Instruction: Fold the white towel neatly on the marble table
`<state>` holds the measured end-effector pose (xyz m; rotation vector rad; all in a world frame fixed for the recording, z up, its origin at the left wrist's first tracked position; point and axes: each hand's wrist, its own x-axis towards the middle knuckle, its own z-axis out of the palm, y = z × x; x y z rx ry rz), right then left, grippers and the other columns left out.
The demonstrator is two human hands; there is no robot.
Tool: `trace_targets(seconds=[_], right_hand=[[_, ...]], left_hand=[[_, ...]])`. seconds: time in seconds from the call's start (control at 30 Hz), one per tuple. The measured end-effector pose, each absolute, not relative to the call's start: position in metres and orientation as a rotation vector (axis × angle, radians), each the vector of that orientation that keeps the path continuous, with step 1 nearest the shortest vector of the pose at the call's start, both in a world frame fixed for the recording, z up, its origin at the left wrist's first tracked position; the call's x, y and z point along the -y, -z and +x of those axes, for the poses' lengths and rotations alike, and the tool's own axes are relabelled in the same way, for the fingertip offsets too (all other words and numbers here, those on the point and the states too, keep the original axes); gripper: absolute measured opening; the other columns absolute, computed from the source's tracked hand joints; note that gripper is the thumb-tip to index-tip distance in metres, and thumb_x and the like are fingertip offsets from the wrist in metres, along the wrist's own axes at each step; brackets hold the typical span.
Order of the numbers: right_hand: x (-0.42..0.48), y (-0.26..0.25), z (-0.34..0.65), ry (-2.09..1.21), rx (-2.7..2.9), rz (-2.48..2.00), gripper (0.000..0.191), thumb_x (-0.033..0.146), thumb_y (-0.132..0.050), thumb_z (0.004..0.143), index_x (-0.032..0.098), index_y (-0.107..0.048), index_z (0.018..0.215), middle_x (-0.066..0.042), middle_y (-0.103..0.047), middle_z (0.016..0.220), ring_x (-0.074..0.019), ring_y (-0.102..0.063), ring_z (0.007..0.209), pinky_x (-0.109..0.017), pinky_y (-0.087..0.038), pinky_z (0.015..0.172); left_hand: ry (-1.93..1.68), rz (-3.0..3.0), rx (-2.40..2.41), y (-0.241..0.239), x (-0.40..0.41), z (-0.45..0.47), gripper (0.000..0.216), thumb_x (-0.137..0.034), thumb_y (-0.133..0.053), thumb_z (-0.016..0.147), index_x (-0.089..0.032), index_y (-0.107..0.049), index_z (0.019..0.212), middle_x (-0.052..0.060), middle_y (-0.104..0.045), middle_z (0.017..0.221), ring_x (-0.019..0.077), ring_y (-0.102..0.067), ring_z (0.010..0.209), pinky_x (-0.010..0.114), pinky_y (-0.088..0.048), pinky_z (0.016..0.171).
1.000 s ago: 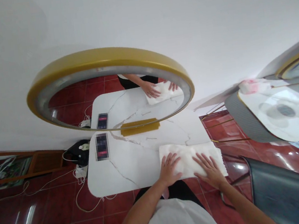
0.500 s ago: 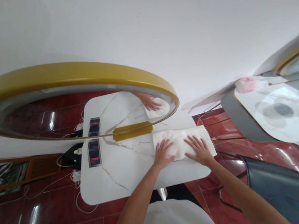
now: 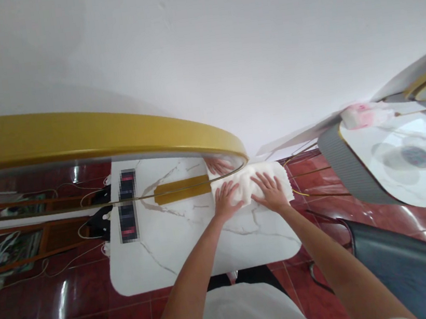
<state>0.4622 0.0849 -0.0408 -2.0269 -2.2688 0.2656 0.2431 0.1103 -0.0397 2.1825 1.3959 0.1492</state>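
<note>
A white cloth (image 3: 245,180) lies spread on the right part of a white marble-patterned table (image 3: 199,234), close to the wall. My left hand (image 3: 226,199) rests flat on the cloth's left side, fingers spread. Flat on its right side is my right hand (image 3: 270,191), with the fingers also apart. Above the table's back edge hangs a large round mirror with a gold frame (image 3: 115,130), and the lower glass reflects the table and a hand. The cloth's far edge is partly hidden by the mirror frame.
A dark, blurred-out object (image 3: 128,220) lies on the table's left side. To the right stand a black chair (image 3: 399,265) and a second white table (image 3: 399,177) with a pink-and-white bundle (image 3: 364,114). Cables and a wooden cabinet (image 3: 59,245) are at the left.
Both hands and the cloth have slid away from me across the table, toward the wall and mirror. The view has shifted slightly too.
</note>
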Motion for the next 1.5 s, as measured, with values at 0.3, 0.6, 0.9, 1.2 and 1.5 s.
trace_targets(seconds=[0.3, 0.6, 0.9, 1.2, 1.5], right_hand=[[-0.106, 0.045, 0.464, -0.237, 2.229, -1.999, 0.064, 0.054, -0.042, 0.084, 0.031, -0.025, 0.142, 0.000, -0.021, 0.150, -0.0257, -0.017, 0.136, -0.050, -0.007, 0.110], [-0.100, 0.042, 0.457, -0.233, 2.168, -2.038, 0.061, 0.052, -0.041, 0.085, 0.031, -0.026, 0.141, 0.000, -0.024, 0.149, -0.0244, -0.019, 0.136, -0.050, -0.008, 0.109], [-0.047, 0.039, 0.416, -0.171, 1.961, -2.201, 0.061, 0.046, -0.039, 0.087, 0.030, -0.021, 0.143, 0.000, -0.022, 0.149, -0.0246, -0.018, 0.136, -0.051, -0.010, 0.109], [0.007, 0.038, 0.376, -0.133, 1.981, -2.258, 0.062, 0.044, -0.040, 0.087, 0.030, -0.018, 0.144, 0.001, -0.021, 0.150, -0.0243, -0.017, 0.136, -0.050, -0.012, 0.109], [0.051, 0.038, 0.314, -0.143, 1.975, -2.269, 0.061, 0.044, -0.037, 0.088, 0.028, -0.017, 0.144, -0.002, -0.020, 0.150, -0.0255, -0.016, 0.137, -0.051, -0.011, 0.109]], left_hand=[[-0.102, 2.237, -1.444, 0.042, -0.129, 0.250, 0.070, -0.053, -0.057, 0.078, -0.035, -0.028, 0.139, -0.003, -0.025, 0.149, 0.0240, -0.019, 0.137, 0.046, -0.015, 0.112], [-0.093, 2.215, -1.372, 0.038, -0.131, 0.247, 0.070, -0.050, -0.056, 0.080, -0.033, -0.026, 0.140, -0.001, -0.022, 0.150, 0.0247, -0.015, 0.138, 0.048, -0.014, 0.112], [-0.092, 2.257, -1.236, 0.033, -0.109, 0.224, 0.068, -0.045, -0.056, 0.080, -0.034, -0.026, 0.139, -0.002, -0.023, 0.150, 0.0226, -0.016, 0.138, 0.048, -0.015, 0.112], [-0.156, 2.294, -1.237, 0.034, -0.047, 0.186, 0.067, -0.044, -0.053, 0.082, -0.034, -0.022, 0.141, -0.003, -0.022, 0.150, 0.0219, -0.014, 0.138, 0.048, -0.014, 0.112], [-0.200, 2.324, -1.196, 0.026, -0.008, 0.121, 0.068, -0.045, -0.053, 0.082, -0.034, -0.023, 0.141, -0.003, -0.024, 0.149, 0.0201, -0.018, 0.137, 0.043, -0.013, 0.113]])
